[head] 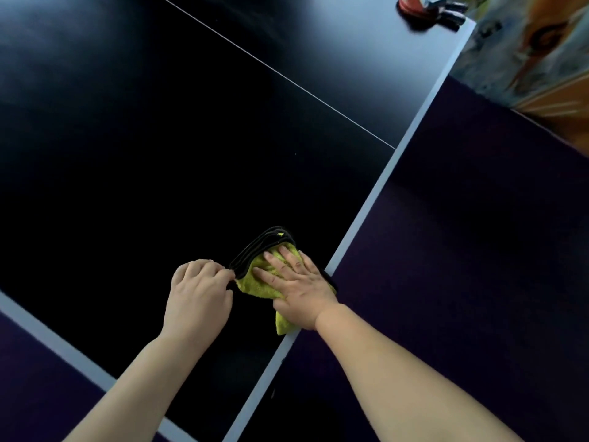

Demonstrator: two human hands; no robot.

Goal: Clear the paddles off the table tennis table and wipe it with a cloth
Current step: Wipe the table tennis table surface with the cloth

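- The cloth (pixel 255 289) is yellow-green with a black hem. It lies bunched on the dark table tennis table (pixel 159 138), close to the corner nearest the person and just beside the table's right-hand pale edge stripe (pixel 376 193).
- One tail of the cloth reaches back toward the person and touches that stripe. The black hem is folded up in ridges on the far side of the bundle.
- The right hand (pixel 299 290) lies flat on top of the cloth, palm down. Its fingers are straight and spread, pressing the cloth onto the table without curling round it.
- The left hand (pixel 196 298) sits just left of the cloth with its knuckles up and its fingers curled. Its fingertips meet the black hem and appear to pinch it.
- Both bare forearms come in from the lower edge of the view and angle toward the cloth.
- The paddles (pixel 430 9) are on the table at the far right corner, well apart from the cloth. A red face and dark handles show, but the pile is too blurred to count them.
- A thin white line (pixel 274 71) runs across the dark top between the cloth and the paddles.
- Dark purple floor (pixel 478 234) shows beyond the right edge and at the lower left.
- A surface painted in orange and pale tones (pixel 535 49) fills the upper right corner.
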